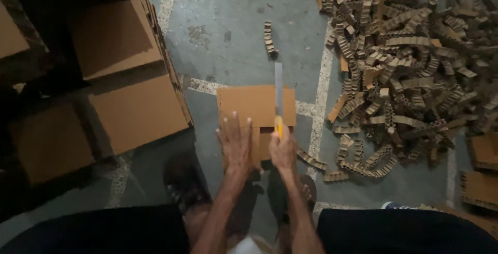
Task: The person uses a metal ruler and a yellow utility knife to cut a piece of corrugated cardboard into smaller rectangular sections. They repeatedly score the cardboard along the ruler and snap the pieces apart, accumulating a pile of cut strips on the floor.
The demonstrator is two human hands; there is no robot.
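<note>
Bare grey concrete floor (233, 20) lies open on the far side of the flat brown cardboard sheet (249, 103), broken only by one short corrugated cardboard strip (268, 38) lying alone there. To the right, a wide heap of cut corrugated cardboard strips (410, 62) fills the floor from near to far, with loose strips spilling up to the sheet's right edge, so little room is left on that side. To the left, tall stacks of flat brown cardboard sheets (124, 77) form a wall, leaving a narrow lane of floor between them and the sheet. On the near side, the person's dark sandalled feet (184, 181) and knees close the way.
</note>
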